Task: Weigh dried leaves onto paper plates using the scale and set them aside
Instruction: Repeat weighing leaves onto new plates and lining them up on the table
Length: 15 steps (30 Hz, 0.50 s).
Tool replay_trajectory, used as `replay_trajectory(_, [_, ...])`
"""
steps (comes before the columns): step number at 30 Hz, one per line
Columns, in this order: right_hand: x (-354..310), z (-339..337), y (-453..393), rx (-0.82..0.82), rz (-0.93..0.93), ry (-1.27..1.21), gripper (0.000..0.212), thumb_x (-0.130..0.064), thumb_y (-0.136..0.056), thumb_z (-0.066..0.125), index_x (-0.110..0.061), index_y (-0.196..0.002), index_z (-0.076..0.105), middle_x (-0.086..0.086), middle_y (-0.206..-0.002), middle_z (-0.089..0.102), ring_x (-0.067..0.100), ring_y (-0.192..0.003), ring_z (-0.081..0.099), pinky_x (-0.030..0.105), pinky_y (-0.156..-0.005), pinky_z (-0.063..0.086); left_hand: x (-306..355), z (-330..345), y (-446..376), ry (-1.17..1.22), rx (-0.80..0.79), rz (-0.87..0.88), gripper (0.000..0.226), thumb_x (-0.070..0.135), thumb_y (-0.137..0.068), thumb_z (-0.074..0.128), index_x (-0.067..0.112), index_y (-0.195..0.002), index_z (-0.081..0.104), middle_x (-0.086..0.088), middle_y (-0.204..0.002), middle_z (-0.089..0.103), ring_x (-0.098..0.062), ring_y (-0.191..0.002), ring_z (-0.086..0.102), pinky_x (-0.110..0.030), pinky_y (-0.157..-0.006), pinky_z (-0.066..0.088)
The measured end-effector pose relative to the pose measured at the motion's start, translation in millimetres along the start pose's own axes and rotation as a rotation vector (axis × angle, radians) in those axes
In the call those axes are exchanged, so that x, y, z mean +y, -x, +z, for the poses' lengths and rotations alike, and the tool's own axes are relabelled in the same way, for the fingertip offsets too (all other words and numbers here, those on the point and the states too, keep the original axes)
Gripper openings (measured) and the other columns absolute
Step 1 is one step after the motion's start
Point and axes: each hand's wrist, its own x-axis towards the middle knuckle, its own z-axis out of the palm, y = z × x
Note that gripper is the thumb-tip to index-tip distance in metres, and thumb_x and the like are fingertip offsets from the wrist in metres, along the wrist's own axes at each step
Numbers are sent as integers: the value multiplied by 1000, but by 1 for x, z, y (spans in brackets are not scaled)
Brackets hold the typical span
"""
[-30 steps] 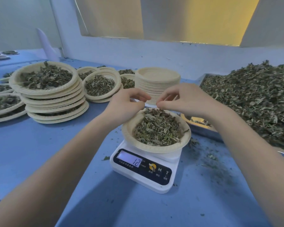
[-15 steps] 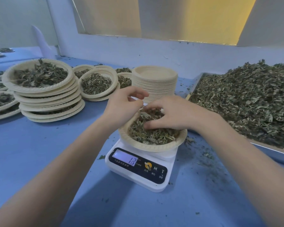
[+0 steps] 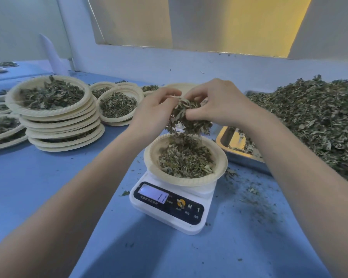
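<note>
A white digital scale [image 3: 170, 205] stands on the blue table, its display lit and reading about 11. On it rests a paper plate [image 3: 155, 159] holding dried leaves [image 3: 186, 159]. Above the plate, my left hand [image 3: 156, 111] and my right hand [image 3: 217, 103] pinch a clump of dried leaves [image 3: 187, 121] between them; it hangs down and touches the pile in the plate. Behind my hands a stack of empty paper plates [image 3: 181, 87] is mostly hidden.
A metal tray [image 3: 239, 155] heaped with dried leaves [image 3: 313, 121] fills the right side. Stacks of filled plates [image 3: 54, 113] stand at the left, more filled plates [image 3: 117, 105] behind. Leaf crumbs [image 3: 255, 197] litter the table right of the scale. A wall runs along the back.
My right hand went down into the plate, then both hands rose with a clump of leaves. The scale reading went from about 12–13 to about 11.
</note>
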Motion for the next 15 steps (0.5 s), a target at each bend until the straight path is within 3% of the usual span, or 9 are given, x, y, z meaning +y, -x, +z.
replay_trajectory(5, [-6, -8, -5, 10, -15, 6, 21, -24, -71, 72, -44, -74, 63, -11, -76, 61, -2, -74, 53, 0, -52, 33, 9, 1, 0, 21, 33, 14, 21, 21, -94, 47, 32, -99, 64, 10, -101, 66, -9, -97, 59, -21, -78, 43])
replay_trajectory(10, [-5, -8, -3, 5, -10, 1, 21, -23, -71, 72, -43, -72, 64, -23, -71, 57, -9, -74, 52, -1, -52, 33, 9, 1, 1, 18, 15, 25, 23, 19, -93, 47, 34, -88, 64, 11, -90, 65, -10, -89, 59, -26, -80, 45])
replay_trajectory(13, [0, -5, -2, -23, 22, -1, 17, -23, -73, 72, -38, -78, 68, -11, -76, 61, -7, -73, 52, 0, -49, 34, 5, 4, 2, 2, -39, 17, 29, 15, -92, 46, 33, -81, 65, 5, -79, 64, -16, -79, 57, -35, -77, 46])
replay_trajectory(15, [3, -3, -1, -37, 46, 8, 16, -23, -73, 72, -34, -85, 71, -5, -80, 63, -3, -76, 54, 1, -47, 35, 3, 8, 3, -31, -57, 15, 29, 14, -91, 45, 31, -81, 66, 1, -76, 61, -16, -71, 52, -33, -70, 42])
